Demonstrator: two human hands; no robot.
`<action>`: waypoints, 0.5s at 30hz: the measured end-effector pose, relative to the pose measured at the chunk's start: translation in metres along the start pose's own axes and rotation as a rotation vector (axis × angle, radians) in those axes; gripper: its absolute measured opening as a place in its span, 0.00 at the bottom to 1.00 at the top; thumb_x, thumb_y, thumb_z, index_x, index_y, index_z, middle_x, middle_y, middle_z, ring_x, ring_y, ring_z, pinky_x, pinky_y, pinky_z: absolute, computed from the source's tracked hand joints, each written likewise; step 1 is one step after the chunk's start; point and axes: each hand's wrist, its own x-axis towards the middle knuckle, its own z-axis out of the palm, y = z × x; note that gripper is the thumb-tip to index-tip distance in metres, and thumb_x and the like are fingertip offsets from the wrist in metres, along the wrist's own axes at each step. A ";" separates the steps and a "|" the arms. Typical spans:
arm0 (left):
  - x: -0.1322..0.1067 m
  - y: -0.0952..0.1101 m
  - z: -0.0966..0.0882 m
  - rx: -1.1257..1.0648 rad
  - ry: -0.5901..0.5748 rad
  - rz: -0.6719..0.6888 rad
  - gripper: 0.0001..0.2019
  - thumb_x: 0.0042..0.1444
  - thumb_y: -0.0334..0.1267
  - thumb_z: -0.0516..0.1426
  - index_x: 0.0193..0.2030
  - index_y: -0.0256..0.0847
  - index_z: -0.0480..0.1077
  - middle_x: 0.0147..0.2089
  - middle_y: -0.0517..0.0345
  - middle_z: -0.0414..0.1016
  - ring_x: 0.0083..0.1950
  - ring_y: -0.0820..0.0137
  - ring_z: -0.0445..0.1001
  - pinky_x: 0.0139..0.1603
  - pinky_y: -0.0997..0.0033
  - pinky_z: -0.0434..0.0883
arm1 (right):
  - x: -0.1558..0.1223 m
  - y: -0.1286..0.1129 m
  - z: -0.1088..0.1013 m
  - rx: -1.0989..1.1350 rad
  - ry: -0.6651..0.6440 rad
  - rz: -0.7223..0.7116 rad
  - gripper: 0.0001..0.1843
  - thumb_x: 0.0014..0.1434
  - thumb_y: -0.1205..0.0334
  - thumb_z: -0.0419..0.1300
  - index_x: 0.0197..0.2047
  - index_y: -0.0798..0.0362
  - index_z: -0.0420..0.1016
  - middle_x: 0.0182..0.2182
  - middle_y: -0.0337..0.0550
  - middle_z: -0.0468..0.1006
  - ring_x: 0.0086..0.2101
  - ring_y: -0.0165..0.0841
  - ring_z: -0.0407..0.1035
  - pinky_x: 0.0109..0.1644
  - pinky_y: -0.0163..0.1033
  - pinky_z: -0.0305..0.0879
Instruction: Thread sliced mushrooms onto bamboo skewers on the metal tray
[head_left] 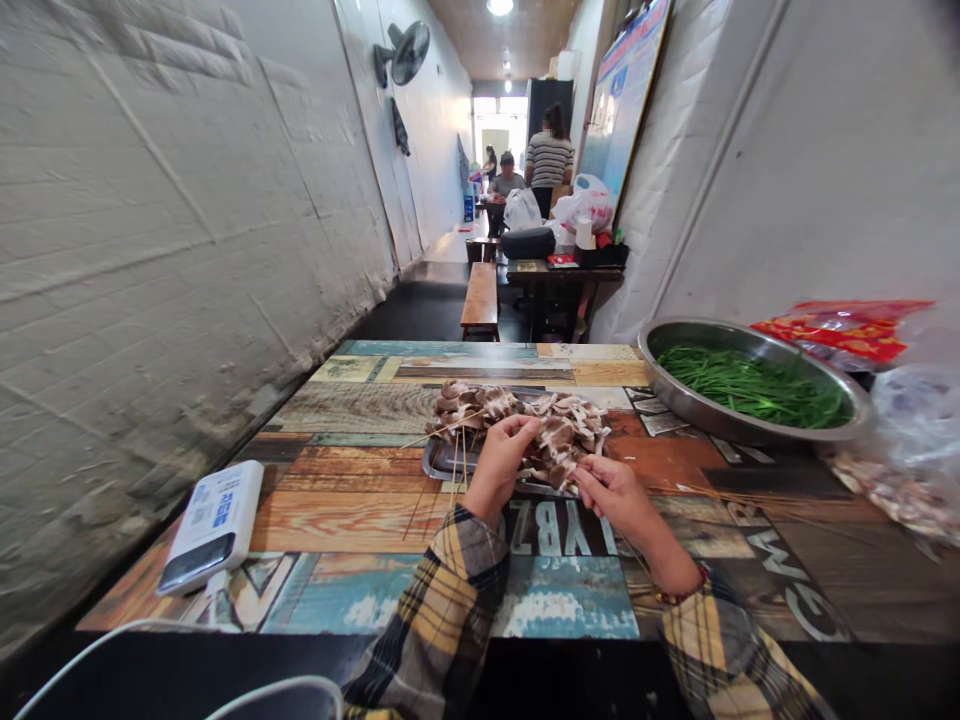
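Grey-brown oyster mushrooms (480, 402) are heaped on a metal tray (442, 462) in the middle of the table. Several thin bamboo skewers (459, 455) stick out of the heap at its left side. My left hand (501, 462) is closed in a pinch at the edge of a mushroom cluster held above the tray. My right hand (616, 497) pinches at the cluster's lower right, and a thin skewer seems to run back under the palm. The fingertips of both hands partly hide what they grip.
At right stands a steel basin (757, 432) of green chives (750, 385), beside plastic bags (919, 420). More skewers (739, 497) lie on the patterned table (337, 500). A white power bank (214, 525) with a cable sits at left. People (550, 150) are farther back.
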 end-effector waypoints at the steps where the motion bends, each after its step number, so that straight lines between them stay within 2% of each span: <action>1: 0.000 0.000 0.000 -0.001 0.008 0.001 0.15 0.41 0.47 0.66 0.29 0.36 0.75 0.25 0.61 0.70 0.25 0.78 0.64 0.27 0.77 0.61 | 0.000 0.000 0.000 -0.006 0.000 -0.003 0.20 0.60 0.45 0.53 0.29 0.54 0.69 0.15 0.33 0.66 0.14 0.24 0.57 0.18 0.30 0.53; 7: 0.001 0.003 0.000 -0.066 0.084 -0.032 0.16 0.36 0.46 0.68 0.27 0.35 0.74 0.23 0.63 0.67 0.24 0.78 0.63 0.27 0.77 0.62 | 0.000 -0.001 0.000 -0.179 0.044 -0.127 0.15 0.61 0.52 0.53 0.31 0.53 0.72 0.17 0.35 0.69 0.18 0.27 0.62 0.23 0.32 0.57; 10: 0.000 0.004 0.001 -0.070 0.080 -0.048 0.17 0.37 0.47 0.68 0.27 0.35 0.74 0.24 0.63 0.68 0.25 0.78 0.64 0.27 0.77 0.63 | 0.001 -0.002 0.000 -0.280 0.090 -0.199 0.15 0.62 0.55 0.52 0.28 0.52 0.71 0.17 0.36 0.69 0.20 0.29 0.63 0.26 0.33 0.57; 15: -0.001 0.006 0.001 -0.060 0.066 -0.059 0.16 0.37 0.46 0.67 0.27 0.36 0.74 0.24 0.61 0.69 0.25 0.77 0.64 0.27 0.77 0.63 | 0.000 -0.004 0.000 -0.280 0.117 -0.212 0.16 0.63 0.55 0.50 0.26 0.51 0.68 0.17 0.35 0.68 0.21 0.29 0.63 0.27 0.33 0.56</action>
